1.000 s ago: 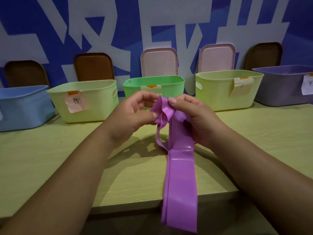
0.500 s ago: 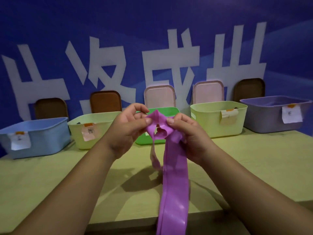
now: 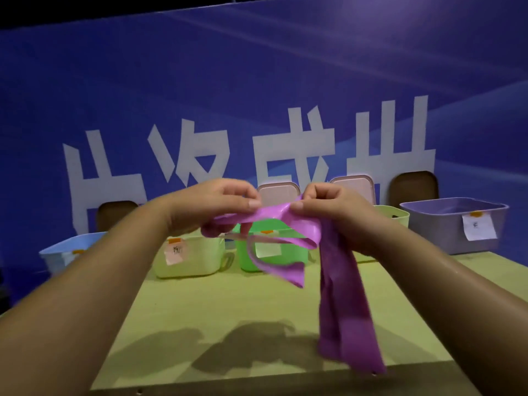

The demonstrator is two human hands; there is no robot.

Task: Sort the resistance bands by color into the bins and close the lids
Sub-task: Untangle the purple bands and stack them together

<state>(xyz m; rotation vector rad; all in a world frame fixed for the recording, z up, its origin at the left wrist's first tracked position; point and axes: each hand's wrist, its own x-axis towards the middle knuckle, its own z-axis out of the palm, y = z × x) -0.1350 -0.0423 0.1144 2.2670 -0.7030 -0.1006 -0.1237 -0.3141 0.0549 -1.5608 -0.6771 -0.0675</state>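
The purple band (image 3: 343, 295) was up in the air, above the middle of the table (image 3: 228, 324) and in front of the row of bins. A short part ran flat between the two hands, a loose loop hung under it, and the long tail fell from the right side down to approx. the near table edge.

Both hands held it. The left hand (image 3: 211, 205) pinched one end betw. thumb and fingers. The right hand (image 3: 328, 207) pinched the other end the same way, fingers curled.

Behind, far on the table, stood the green bin (image 3: 248, 258) in the middle and the grey-purple bin (image 3: 445, 227) at far right, all open. The pink lid (image 3: 278, 192) and other lids leaned on the blue wall.

Risk, in my opinion: the pinch was small and the band looked smooth, so more pull could make it slip and snap back. Also the loop could tighten into a knot, and the tail could catch the table edge when carried to the right.

Vs. half a sec. ago: the hands had moved apart and higher. The band, bunched betw. them before, was now drawn out. Bins and lids kept their places.
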